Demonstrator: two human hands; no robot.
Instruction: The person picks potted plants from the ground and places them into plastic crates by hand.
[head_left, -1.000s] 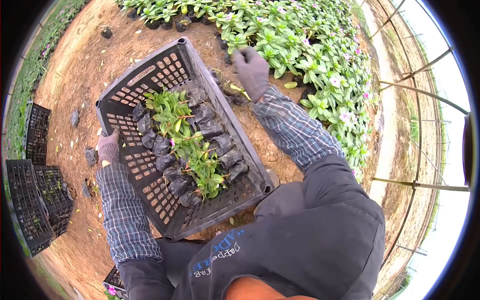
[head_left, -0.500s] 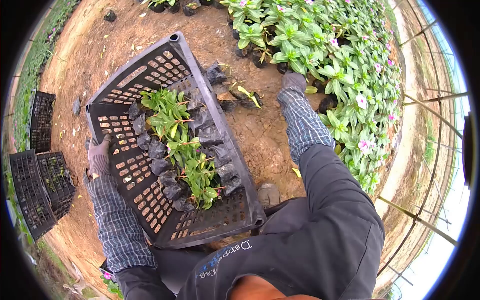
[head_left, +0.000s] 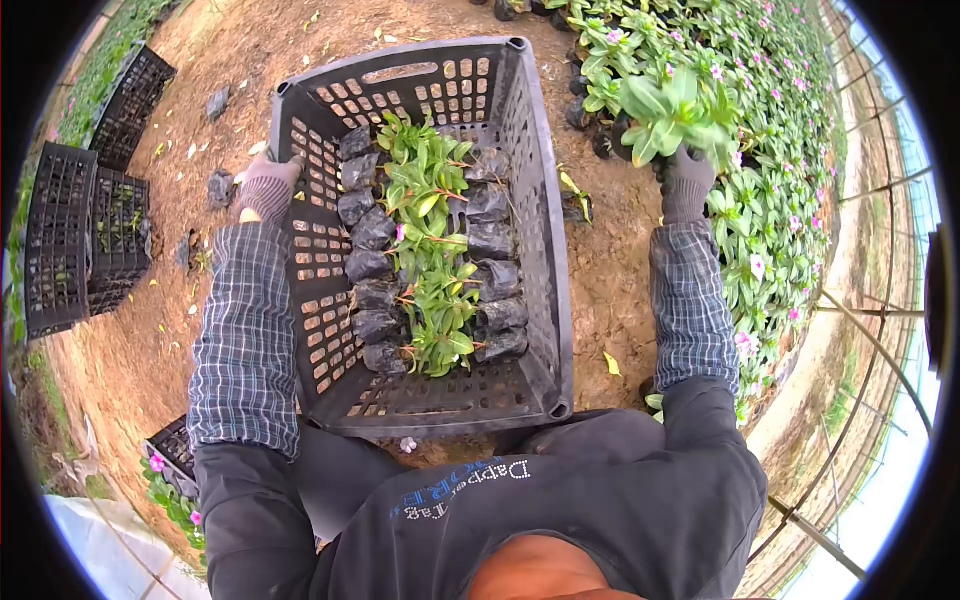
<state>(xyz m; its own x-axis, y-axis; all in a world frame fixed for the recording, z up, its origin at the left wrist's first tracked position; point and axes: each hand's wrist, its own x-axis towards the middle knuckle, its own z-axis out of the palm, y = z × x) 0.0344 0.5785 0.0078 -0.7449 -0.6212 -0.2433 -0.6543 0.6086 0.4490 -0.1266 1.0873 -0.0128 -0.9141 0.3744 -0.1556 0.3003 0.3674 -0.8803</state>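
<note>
My left hand (head_left: 272, 186), in a grey knitted glove, grips the left wall of a black plastic crate (head_left: 556, 300). Inside the crate, seedlings in black bags (head_left: 372, 228) lie on their sides in two rows. Their leafy tops (head_left: 432, 230) meet along the middle. To the right of the crate, my gloved right hand (head_left: 688, 185) is closed round the base of a leafy seedling (head_left: 672, 115), which stands out above the plants behind it. Its bag is mostly hidden by the fingers and leaves.
A dense bed of potted plants with pink flowers (head_left: 775, 190) runs along the right. Several black crates (head_left: 60, 240) stand at the left on bare soil (head_left: 225, 75). Another crate (head_left: 172, 445) with flowering plants sits at lower left. A loose bagged seedling (head_left: 575, 200) lies beside the crate.
The crate has gone from slanted to nearly straight in view, with my left hand still on its wall. My right hand has drawn a seedling up from the bed's edge.
</note>
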